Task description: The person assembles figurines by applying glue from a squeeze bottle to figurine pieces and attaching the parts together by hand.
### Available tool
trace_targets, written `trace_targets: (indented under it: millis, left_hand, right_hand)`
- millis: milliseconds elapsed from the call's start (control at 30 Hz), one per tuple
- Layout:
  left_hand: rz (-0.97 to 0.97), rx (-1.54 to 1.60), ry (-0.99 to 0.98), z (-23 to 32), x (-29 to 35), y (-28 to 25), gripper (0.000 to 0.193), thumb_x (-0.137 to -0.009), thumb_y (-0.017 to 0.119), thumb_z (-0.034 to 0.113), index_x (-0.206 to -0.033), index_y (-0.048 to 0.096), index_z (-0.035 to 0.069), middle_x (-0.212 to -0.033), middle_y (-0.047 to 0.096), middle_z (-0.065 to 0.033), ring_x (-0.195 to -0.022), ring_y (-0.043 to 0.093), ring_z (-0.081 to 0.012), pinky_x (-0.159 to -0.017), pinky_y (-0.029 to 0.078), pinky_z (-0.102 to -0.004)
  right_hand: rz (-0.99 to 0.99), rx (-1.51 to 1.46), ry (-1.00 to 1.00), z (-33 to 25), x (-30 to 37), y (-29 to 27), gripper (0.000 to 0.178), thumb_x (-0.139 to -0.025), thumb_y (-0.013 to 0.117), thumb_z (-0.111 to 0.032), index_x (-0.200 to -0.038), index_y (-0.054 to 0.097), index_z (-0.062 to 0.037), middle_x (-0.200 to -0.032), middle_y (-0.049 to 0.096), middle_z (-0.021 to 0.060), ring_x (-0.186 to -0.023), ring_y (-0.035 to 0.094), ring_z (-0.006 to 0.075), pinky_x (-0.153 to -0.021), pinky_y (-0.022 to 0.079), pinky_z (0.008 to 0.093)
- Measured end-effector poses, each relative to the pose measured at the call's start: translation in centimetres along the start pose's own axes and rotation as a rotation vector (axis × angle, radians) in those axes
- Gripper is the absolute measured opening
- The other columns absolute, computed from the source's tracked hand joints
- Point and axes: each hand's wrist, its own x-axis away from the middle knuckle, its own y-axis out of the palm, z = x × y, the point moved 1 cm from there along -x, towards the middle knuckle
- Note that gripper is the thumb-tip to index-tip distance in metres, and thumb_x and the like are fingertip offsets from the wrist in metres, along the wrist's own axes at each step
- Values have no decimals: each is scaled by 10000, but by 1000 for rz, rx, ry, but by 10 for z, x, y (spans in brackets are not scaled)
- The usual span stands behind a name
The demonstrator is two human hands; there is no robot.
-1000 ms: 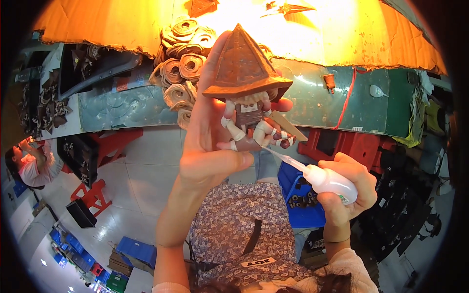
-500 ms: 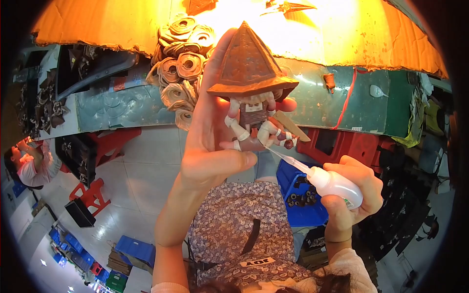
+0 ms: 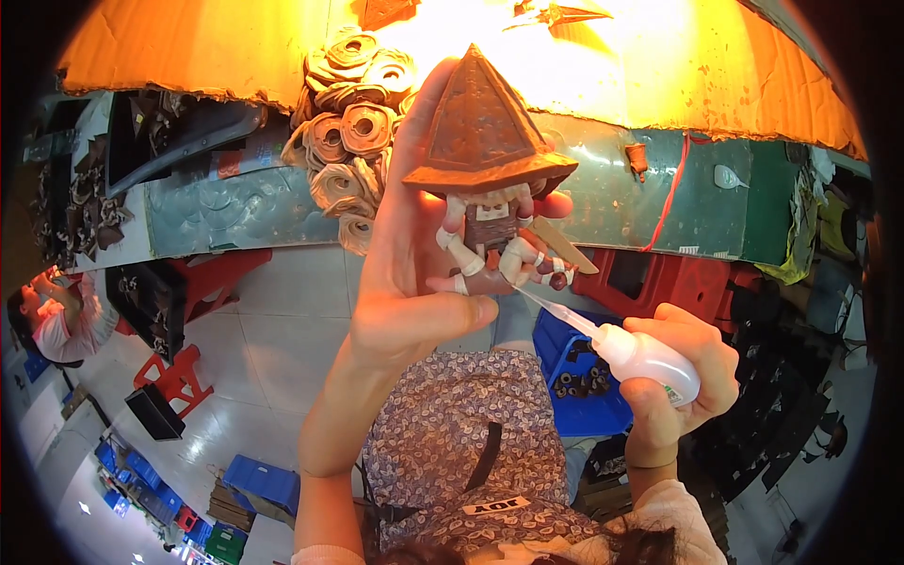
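Note:
In my left hand (image 3: 400, 273) is a small painted figurine (image 3: 492, 226) with a tall brown pyramid-shaped head and pale limbs. My fingers wrap behind it and the thumb lies along its underside. A tan blade-like piece (image 3: 563, 247) sticks out at the figurine's right. My right hand (image 3: 697, 363) is closed around a translucent white squeeze bottle (image 3: 650, 363). The bottle's thin clear nozzle points up and left, its tip at the figurine's lower body. Whether any liquid comes out is too small to tell.
Stacked tan ring-shaped pieces (image 3: 367, 127) stand on the green worktop (image 3: 254, 202), left of the figurine. Brightly lit cardboard (image 3: 734, 85) hangs over the far side. A blue bin (image 3: 593, 410) with small dark parts sits below, beside red stools (image 3: 650, 280). Another person (image 3: 66, 315) is at far left.
The figurine has shifted very slightly down and right with my left hand. The bottle and my right hand stay almost where they were.

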Motion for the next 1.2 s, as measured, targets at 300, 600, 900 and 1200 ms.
trace_targets:
  millis: [300, 600, 900, 1200]
  left_hand:
    - [21, 56, 2, 0, -3, 0, 930, -513, 483, -52, -1405, 244, 51, -1376, 311, -278, -1189, 436, -424, -791, 524, -459]
    - [103, 43, -35, -2, 0, -15, 1070, -526, 469, -81, -1471, 49, 192, -1283, 459, -186, -1136, 509, -359, -841, 503, -426]
    - [43, 329, -28, -13, 0, -32, 727, -841, 534, 531, -1380, 321, 91, -1330, 440, -164, -1173, 470, -389, -965, 397, -513]
    - [356, 306, -165, -15, 4, -14, 619, -875, 437, 586, -1209, 523, 73, -1049, 634, -115, -928, 620, -276, -774, 518, -386]
  right_hand:
    - [13, -24, 21, 3, 0, 0, 375, -612, 785, -237, -830, 644, 34, -589, 604, 91, -450, 509, 153, -414, 365, 251]
    - [312, -464, 425, 86, -16, 45, 323, -862, 552, -5, -1175, 518, 66, -1006, 605, 108, -929, 586, 133, -818, 472, 274]
    - [473, -151, 270, 177, -48, 88, 382, -836, 556, 66, -1188, 409, 33, -1139, 506, 121, -1069, 512, 175, -942, 408, 314]
    - [160, 24, -50, 20, -15, 69, 467, -613, 776, -150, -1013, 601, 15, -976, 547, 135, -878, 502, 256, -809, 390, 336]
